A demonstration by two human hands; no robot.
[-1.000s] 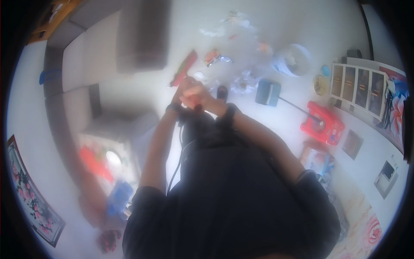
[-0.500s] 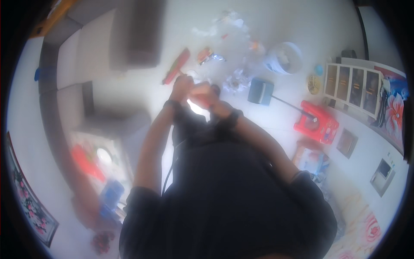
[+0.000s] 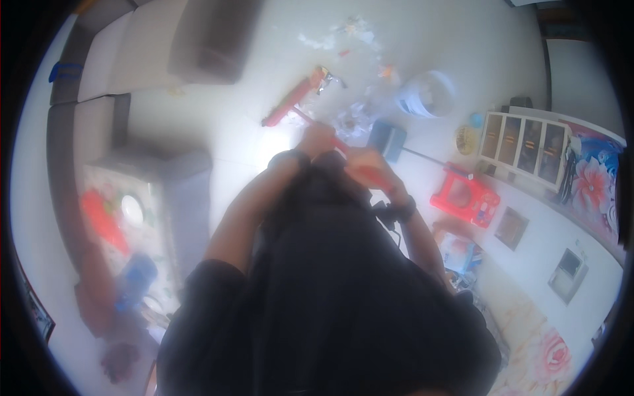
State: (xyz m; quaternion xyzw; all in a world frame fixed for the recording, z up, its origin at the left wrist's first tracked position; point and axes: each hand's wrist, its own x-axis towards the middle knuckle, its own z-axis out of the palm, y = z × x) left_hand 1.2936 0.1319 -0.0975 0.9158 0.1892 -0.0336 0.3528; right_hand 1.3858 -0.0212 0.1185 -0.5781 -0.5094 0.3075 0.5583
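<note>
A red broom [image 3: 289, 103] is held in both my hands, its head slanted on the floor ahead. My left hand [image 3: 317, 137] is closed round the handle, nearer the head. Lower on the right, my right hand [image 3: 375, 169] grips the red handle closer to my body. An orange and silver wrapper [image 3: 323, 76] lies against the far end of the broom head. Crumpled whitish litter [image 3: 351, 119] is scattered to the right of it, with more pale scraps [image 3: 353, 33] farther off. A blue dustpan [image 3: 386, 139] with a long handle stands right of my hands.
A white bucket [image 3: 426, 96] sits beyond the dustpan. To the right are a red plastic stool-like thing [image 3: 465, 197] and a white cabinet with dark panels [image 3: 525, 145]. At left, a sofa [image 3: 99, 56] runs along the wall, near a table [image 3: 165, 231] with a white plate.
The broom head has shifted right and now meets the wrapper. My hands have moved right and spread farther apart along the handle. The view has shifted somewhat.
</note>
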